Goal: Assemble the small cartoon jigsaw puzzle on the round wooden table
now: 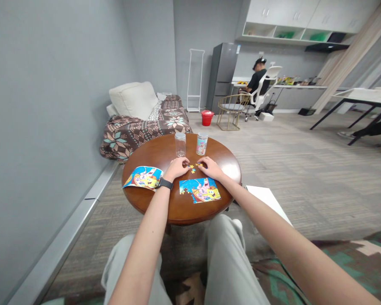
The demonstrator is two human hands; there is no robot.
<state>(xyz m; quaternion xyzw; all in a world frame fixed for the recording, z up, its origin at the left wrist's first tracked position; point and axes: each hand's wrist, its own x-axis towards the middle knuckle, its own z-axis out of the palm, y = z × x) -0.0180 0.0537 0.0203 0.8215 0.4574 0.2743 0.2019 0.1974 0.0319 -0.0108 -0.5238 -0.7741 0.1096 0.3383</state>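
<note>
A partly assembled cartoon jigsaw puzzle (205, 192) lies on the round brown table (152, 154), with a gap at its lower left. Just beyond it is a small cluster of loose puzzle pieces (192, 169). My left hand (178, 167), with a dark watch at the wrist, curls at the cluster's left side, thumb and finger closed around a small piece. Opposite it, my right hand (210, 168) pinches at a yellowish piece on the right side. A printed reference sheet (142, 177) with the same picture lies left, partly behind my left wrist.
Behind my hands stand a clear lidded jar (180, 146) and a printed can (202, 145). A patterned sofa (146, 129) adjoins the table's far left. A red bucket (207, 118) and a wire-frame chair (231, 108) stand beyond. Further back, a person (257, 80) sits at a counter.
</note>
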